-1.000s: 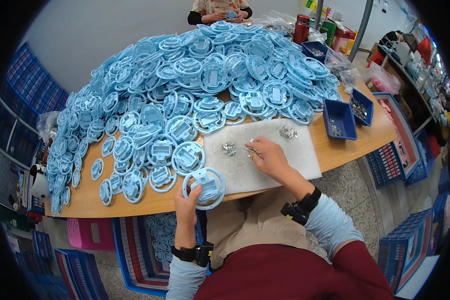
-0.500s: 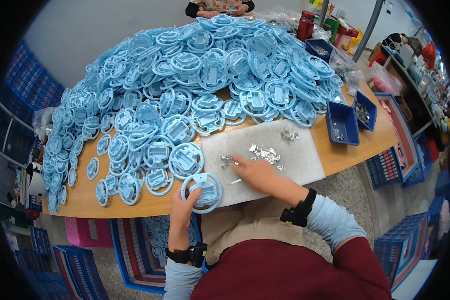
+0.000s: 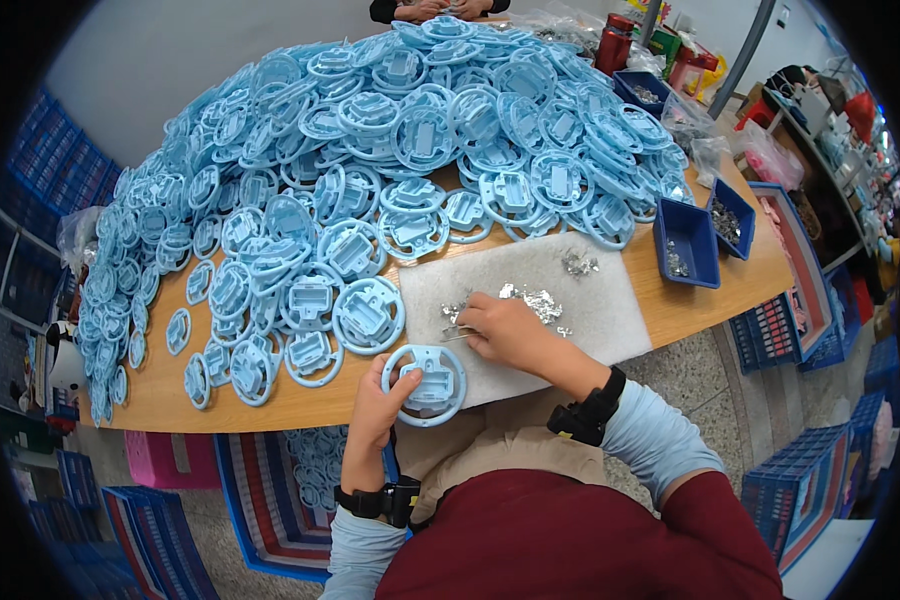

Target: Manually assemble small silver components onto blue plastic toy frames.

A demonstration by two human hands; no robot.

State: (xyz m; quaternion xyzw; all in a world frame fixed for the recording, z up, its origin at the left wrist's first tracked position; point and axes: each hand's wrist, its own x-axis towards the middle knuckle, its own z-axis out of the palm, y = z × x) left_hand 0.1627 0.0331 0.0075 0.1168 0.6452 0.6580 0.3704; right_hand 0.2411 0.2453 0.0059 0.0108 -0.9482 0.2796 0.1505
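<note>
In my left hand (image 3: 381, 402) is a light-blue plastic toy steering wheel (image 3: 433, 393), gripped at its left rim near the table's front edge. A rectangular recess shows in its middle. Over a white foam pad (image 3: 610, 300), the fingers of my right hand (image 3: 505, 328) are pinched together. A thin pale stick (image 3: 457, 338) juts from those fingertips; its exact kind is too small to make out. Small shiny metal pieces (image 3: 537, 303) lie in a pile just beyond that hand, with more metal pieces (image 3: 578, 263) at the pad's far side.
A large heap of light-blue wheels (image 3: 425, 140) covers much of the wooden table (image 3: 685, 285). Two blue bins (image 3: 686, 250) with small metal parts stand right of the pad. Below the table's edge sits a blue crate (image 3: 235, 500). Another person's hands (image 3: 430, 10) show at the far side.
The stick that lay on the pad is now at my right fingertips, and that hand has closed around it. My left hand has carried the wheel slightly right.
</note>
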